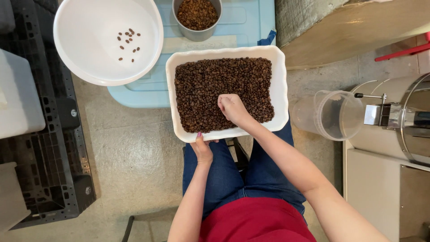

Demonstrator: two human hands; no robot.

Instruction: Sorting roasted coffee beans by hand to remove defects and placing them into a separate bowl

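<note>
A: What is seen at the far left?

B: A black slatted pallet (45, 148) is laid on the floor, with a white bin (18, 94) set on it. Just right of that, a round white bowl (85, 67) is placed, and a few loose beans (127, 41) are scattered inside it.

A: And in the middle?

B: A white rectangular tray (280, 89) is rested on the lap, filled with dark coffee beans (201, 85). Its near rim is gripped by the left hand (202, 150), thumb on top. The right hand (233, 109) is pressed down into the beans with fingers curled closed; whether beans are pinched inside cannot be told. Beyond the tray, a grey cup (197, 33) full of beans is stood on a light blue lid (251, 22).

A: Further right?

B: A clear plastic jug (333, 114) is seen just beside the tray, and a steel drum machine (403, 116) is placed next to it.
</note>
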